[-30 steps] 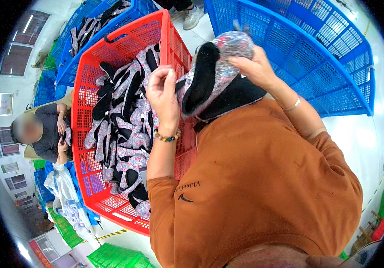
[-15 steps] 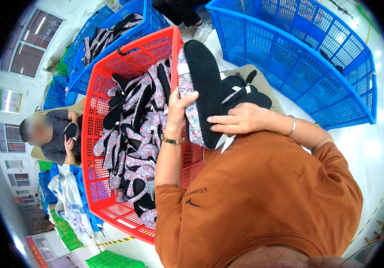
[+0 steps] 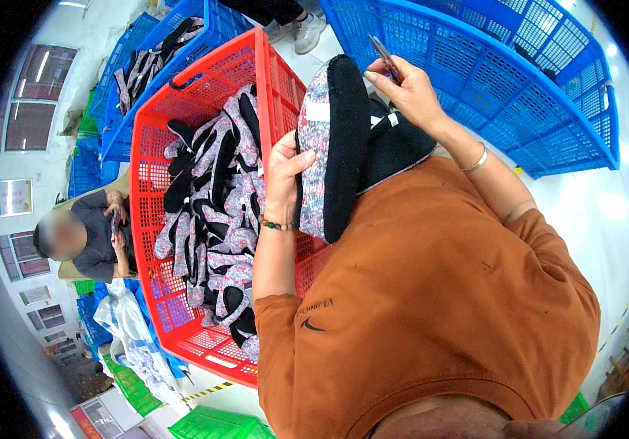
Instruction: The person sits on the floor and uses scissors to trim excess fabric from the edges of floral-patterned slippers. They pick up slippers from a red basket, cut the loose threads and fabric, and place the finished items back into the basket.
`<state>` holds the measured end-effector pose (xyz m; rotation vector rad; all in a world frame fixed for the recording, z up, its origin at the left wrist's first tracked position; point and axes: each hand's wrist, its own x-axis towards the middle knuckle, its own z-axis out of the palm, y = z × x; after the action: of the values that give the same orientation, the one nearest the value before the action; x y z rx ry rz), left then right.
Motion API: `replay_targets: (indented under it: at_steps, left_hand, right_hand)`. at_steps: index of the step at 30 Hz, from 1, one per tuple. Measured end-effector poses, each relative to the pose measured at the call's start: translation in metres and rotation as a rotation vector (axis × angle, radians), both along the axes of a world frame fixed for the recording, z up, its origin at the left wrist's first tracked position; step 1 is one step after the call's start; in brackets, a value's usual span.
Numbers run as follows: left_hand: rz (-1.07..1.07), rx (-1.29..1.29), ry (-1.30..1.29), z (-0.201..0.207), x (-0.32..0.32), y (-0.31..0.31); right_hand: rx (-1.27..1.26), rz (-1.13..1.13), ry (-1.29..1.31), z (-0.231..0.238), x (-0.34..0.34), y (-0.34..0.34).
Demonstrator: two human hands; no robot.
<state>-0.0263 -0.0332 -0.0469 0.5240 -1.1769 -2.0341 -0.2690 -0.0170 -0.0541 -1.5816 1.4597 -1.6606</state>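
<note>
My left hand (image 3: 286, 170) grips a slipper (image 3: 345, 157) by its side, thumb on the floral fabric. The slipper stands on end, its black sole turned to the right and a white label near its top. Away from the slipper, at its upper right, my right hand (image 3: 411, 94) is closed around small thread snips (image 3: 385, 57) with the metal tip pointing up. More black slippers (image 3: 400, 152) with white tags lie on my lap behind the held one. A red crate (image 3: 204, 350) at my left is heaped with floral and black slippers (image 3: 215, 190).
Blue crates (image 3: 468, 95) stand at the far right, and another blue crate (image 3: 221, 29) with slippers is at the far left. A seated co-worker (image 3: 95, 234) handles something beyond the red crate. Someone's white shoe (image 3: 309, 33) shows at the top. Green crates (image 3: 219, 423) stand below.
My right hand has left the sole and lifted up and away, now showing the snips. The held slipper has turned, so more of its floral side faces me.
</note>
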Motion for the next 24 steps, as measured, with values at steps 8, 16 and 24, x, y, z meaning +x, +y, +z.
replay_targets:
  at_steps: [8,16,24]
  left_hand:
    - [-0.112,0.001,0.008,-0.003,0.001,0.004]
    - [0.037,-0.488,-0.424,-0.001,-0.018,0.015]
    - [0.081,-0.569,-0.594,0.002,-0.019,0.017]
  right_hand:
    - [0.122,0.335,-0.278,0.016,0.005,0.009]
    - [0.037,0.234,-0.063,0.026,0.017,0.025]
    - [-0.194,0.267,0.493,0.059,0.02,0.03]
